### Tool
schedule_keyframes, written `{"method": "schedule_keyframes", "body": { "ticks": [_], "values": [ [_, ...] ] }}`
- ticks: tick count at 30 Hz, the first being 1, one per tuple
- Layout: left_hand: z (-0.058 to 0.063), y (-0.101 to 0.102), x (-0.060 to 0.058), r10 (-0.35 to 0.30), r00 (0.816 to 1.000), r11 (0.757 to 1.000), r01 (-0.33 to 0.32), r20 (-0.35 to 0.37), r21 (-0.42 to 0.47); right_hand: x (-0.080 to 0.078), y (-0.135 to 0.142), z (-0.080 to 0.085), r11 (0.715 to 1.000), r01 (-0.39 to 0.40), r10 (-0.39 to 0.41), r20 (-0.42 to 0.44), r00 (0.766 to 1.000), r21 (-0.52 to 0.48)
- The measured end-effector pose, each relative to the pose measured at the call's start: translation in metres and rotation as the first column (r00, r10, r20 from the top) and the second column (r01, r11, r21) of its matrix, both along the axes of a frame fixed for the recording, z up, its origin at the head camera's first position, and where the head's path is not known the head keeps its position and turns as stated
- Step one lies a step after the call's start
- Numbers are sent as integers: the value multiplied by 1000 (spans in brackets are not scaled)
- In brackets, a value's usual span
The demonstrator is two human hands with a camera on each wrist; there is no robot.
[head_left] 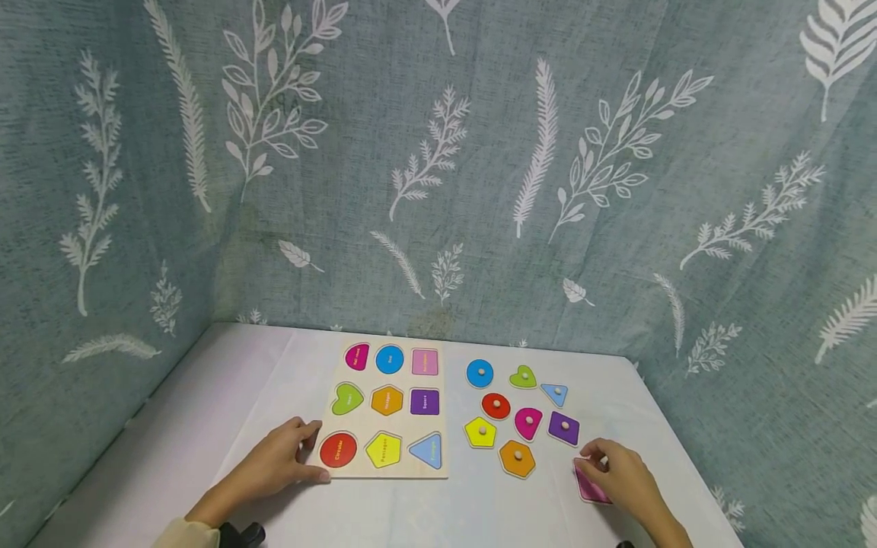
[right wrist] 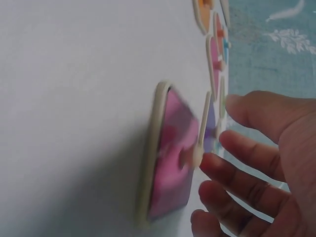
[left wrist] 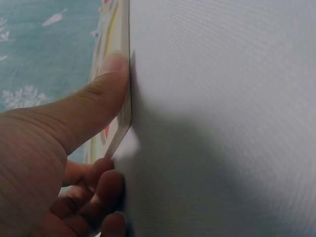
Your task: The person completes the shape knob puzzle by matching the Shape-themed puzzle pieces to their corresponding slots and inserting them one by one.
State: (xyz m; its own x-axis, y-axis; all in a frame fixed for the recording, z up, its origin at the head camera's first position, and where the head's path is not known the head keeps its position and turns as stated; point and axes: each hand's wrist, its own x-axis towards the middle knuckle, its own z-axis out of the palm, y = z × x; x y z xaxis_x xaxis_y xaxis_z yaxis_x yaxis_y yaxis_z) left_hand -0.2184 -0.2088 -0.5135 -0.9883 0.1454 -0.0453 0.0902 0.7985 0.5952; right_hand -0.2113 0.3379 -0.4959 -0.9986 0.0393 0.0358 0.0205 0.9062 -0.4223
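A wooden shape puzzle board (head_left: 395,380) lies on the white table, with printed coloured shapes. My left hand (head_left: 281,460) holds its near left corner, the thumb (left wrist: 106,84) along the near edge and the fingers (left wrist: 106,190) curled by the left side. My right hand (head_left: 626,479) is over a pink rectangular puzzle piece (head_left: 591,487) at the right. In the right wrist view its thumb and index finger are spread apart, and a fingertip is right at the wooden knob (right wrist: 196,155). The piece is slightly blurred there.
Between board and right hand lie several knobbed pieces, among them a blue circle (head_left: 479,374), green heart (head_left: 523,377), yellow pentagon (head_left: 480,432), orange hexagon (head_left: 517,459) and purple square (head_left: 563,428). A leaf-patterned curtain (head_left: 438,190) stands behind the table.
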Motion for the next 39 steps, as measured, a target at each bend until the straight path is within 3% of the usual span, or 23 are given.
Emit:
{"method": "schedule_keyframes", "body": {
  "ticks": [8,19,39],
  "values": [
    [-1,-2,-1,-3,1000,1000,3,6,15,-20,-21,2,999,-44,43,-48,998,-26],
    [0,-2,-1,2,1000,1000,-2,7,19,-41,-34,-9,992,-93,84,-109,990,-86],
    [-4,-4,2,-15,1000,996,16,-8,93,-48,-49,-18,996,-41,35,-68,997,-81]
  ]
}}
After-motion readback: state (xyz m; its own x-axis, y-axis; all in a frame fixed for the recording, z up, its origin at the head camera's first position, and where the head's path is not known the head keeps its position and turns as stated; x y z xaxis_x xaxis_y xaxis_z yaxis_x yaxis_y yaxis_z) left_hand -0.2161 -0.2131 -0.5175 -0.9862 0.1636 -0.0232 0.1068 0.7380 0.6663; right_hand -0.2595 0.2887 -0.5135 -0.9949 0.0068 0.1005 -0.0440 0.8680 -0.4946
